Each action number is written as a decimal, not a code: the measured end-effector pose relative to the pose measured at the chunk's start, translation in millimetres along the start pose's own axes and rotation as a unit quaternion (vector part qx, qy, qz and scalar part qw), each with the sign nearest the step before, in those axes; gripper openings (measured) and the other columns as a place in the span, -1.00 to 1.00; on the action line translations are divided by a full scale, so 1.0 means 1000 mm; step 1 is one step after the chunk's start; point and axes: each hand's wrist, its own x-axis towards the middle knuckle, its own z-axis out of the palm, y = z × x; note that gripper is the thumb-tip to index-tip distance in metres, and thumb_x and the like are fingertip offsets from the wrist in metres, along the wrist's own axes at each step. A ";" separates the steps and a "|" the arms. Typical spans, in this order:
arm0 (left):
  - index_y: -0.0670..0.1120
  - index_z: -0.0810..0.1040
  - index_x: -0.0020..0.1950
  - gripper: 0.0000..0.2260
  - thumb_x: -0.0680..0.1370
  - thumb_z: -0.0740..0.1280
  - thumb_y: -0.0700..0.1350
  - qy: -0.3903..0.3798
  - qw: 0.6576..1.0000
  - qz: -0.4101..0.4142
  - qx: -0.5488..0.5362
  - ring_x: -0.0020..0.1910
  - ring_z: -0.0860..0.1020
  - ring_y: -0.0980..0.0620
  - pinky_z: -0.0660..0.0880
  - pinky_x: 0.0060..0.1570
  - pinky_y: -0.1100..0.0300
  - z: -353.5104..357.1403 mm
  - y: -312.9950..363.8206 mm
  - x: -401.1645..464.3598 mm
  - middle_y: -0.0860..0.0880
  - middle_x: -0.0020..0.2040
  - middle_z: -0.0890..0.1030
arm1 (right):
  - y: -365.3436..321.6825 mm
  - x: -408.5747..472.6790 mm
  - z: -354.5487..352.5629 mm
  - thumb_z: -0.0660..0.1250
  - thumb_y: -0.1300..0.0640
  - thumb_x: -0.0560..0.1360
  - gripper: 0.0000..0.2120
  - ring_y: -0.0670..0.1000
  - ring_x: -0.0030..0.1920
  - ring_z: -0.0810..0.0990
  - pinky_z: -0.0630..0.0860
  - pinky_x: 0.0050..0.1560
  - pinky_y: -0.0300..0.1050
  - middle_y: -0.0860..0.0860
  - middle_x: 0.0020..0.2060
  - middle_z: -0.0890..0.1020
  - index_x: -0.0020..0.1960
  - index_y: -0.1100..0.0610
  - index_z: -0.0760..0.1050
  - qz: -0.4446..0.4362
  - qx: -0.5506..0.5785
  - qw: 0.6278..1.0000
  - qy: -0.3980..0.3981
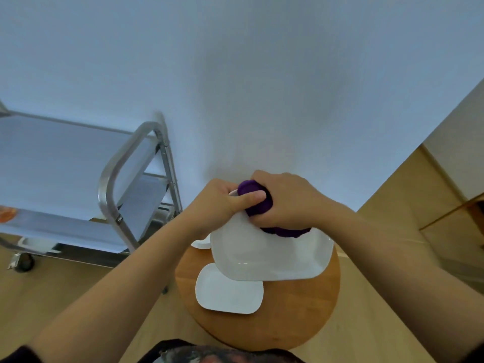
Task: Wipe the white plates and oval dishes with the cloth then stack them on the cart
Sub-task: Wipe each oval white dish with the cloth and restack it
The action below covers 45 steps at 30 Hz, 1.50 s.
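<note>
Stainless steel tubing frames the cart (115, 184), which stands at the far left against the pale wall (262, 74), well to the left of the round wooden table (301, 310). Its shelves are flat grey panels; a caster wheel (23, 262) shows at its lower left corner, and something orange (6, 214) sits at the very edge of one shelf, too cut off to identify.

Nearer the table, the left hand (222, 200) is raised above the table's far edge, fingers curled round the upper left corner of a large white square plate (267, 252), thumb pressed across the top. This plate is held tilted up off the table, its lower edge hanging over the tabletop. Beneath its lower left corner, a smaller white rectangular dish (229, 289) lies flat on the table, on the near left part of the wood. Another white dish (201, 243) peeks out at the table's far left rim, mostly hidden behind the left wrist and the held plate.

Right of the left hand and touching it, the right hand (285, 203) is clenched round a bunched purple cloth (256, 200), pressing it against the top edge of the held plate; a fold of cloth trails out under the wrist along the plate's upper right side. To the right of the table, light wooden flooring (419, 244) runs to a beige wall panel (458, 142).
</note>
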 end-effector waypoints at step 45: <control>0.01 0.56 -0.05 -0.87 0.58 0.27 0.02 0.195 0.951 -0.010 -0.241 -0.12 0.63 -0.03 0.57 -0.22 0.10 -0.014 0.020 0.017 -0.02 -0.13 0.66 | 0.000 -0.002 -0.001 0.53 0.06 0.29 -0.61 0.04 -0.11 0.62 0.62 -0.09 0.02 -0.01 -0.08 0.61 0.04 0.03 0.46 0.201 0.416 0.860 0.217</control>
